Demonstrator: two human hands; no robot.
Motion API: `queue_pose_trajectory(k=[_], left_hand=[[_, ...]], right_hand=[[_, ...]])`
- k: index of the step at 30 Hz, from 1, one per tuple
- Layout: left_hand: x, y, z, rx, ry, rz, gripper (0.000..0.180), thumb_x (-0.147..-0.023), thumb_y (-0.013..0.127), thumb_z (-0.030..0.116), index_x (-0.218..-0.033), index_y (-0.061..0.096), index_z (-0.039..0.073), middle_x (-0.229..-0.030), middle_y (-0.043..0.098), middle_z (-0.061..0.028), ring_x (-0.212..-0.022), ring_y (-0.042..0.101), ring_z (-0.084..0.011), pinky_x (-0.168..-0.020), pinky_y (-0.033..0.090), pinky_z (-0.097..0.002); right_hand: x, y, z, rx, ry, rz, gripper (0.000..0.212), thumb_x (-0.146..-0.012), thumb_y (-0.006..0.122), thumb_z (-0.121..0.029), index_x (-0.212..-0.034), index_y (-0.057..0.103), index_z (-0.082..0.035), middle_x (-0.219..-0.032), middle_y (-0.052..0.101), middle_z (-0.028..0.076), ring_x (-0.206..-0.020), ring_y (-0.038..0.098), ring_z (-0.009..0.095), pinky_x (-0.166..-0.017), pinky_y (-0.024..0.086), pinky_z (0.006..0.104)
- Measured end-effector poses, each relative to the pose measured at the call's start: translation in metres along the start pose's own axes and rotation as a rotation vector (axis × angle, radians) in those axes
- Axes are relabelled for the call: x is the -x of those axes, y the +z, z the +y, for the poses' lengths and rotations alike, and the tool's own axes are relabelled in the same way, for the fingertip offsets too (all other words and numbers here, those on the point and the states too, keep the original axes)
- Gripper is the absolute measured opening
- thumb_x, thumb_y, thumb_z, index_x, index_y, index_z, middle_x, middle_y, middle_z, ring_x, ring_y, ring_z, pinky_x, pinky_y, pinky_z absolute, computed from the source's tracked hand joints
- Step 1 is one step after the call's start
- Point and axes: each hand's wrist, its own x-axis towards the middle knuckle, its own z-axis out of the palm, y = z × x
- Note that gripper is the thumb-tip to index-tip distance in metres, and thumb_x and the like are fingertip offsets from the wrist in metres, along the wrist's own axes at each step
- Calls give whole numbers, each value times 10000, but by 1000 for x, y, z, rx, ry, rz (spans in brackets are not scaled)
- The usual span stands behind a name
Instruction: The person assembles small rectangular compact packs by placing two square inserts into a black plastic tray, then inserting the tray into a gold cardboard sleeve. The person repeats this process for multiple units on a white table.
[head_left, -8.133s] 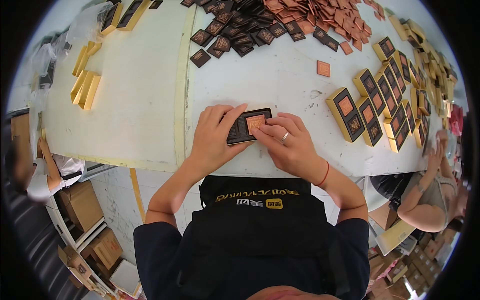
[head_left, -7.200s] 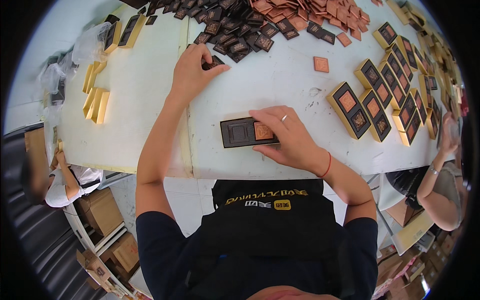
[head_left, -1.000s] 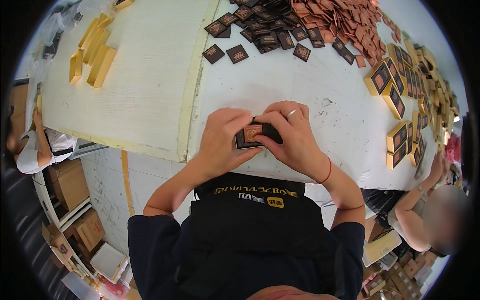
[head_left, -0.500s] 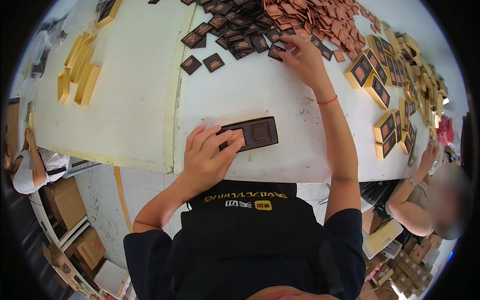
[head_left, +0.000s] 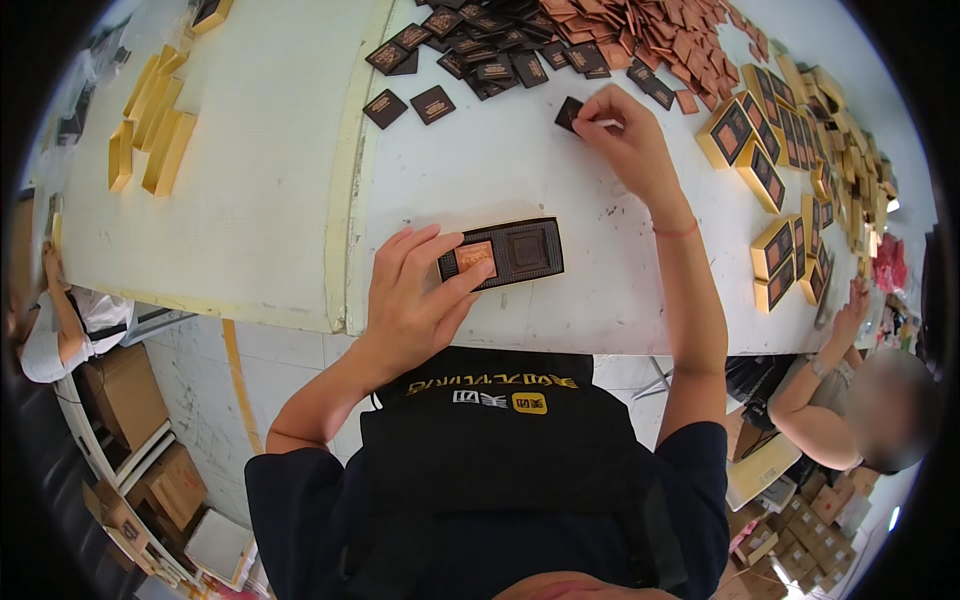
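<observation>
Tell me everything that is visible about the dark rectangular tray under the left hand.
The dark rectangular tray lies flat on the white table, near its front edge. It looks like dark brown card or plastic with a ridged rim, and it has two square compartments. The left compartment holds a copper-coloured square piece; the right one looks dark, and I cannot tell if it is filled. The left hand rests on its left end, thumb on the copper piece.

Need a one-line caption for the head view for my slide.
Left hand steadies a dark two-slot tray on the white table; right hand pinches a dark square piece.
</observation>
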Motion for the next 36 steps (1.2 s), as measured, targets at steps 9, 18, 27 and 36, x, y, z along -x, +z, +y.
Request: queue_pose_trajectory(k=[9, 18, 27, 36], left_hand=[[1, 0, -3, 101, -41, -23, 549, -652, 822, 18, -1166, 729, 187, -1269, 594, -99, -1184, 542, -374, -959, 492, -436], [3, 1, -4, 119, -44, -8, 526, -650, 827, 27, -1145, 739, 182, -1277, 593, -98, -1172, 555, -365, -960, 494, -442], [-73, -86, -161, -241, -183, 359, 313, -816, 766, 136, -1119, 702, 88, -1182, 672, -103, -1128, 608, -297, -979, 482, -412], [-168, -163, -399, -728, -255, 248, 452, -891, 677, 265, -1269, 588, 33, -1342, 585, -178, -1275, 523, -352, -1055, 437, -439]], right_hand=[[72, 27, -70, 98, -175, -421, 265, -824, 696, 73, -1062, 712, -42, -927, 658, 78, -789, 626, 214, -714, 509, 280], [79, 32, -54, 423, -428, -370, 296, -776, 722, 3, -1060, 695, -76, -1055, 629, 71, -1067, 607, 292, -888, 480, 398], [155, 31, -31, 699, -344, -72, 483, -769, 730, -50, -1247, 664, -46, -1429, 539, 121, -1326, 476, 358, -1114, 369, 468], [188, -31, 9, 1009, 52, 532, 482, -903, 649, -38, -1379, 575, -59, -1477, 491, 157, -1394, 400, 385, -1150, 284, 486]])
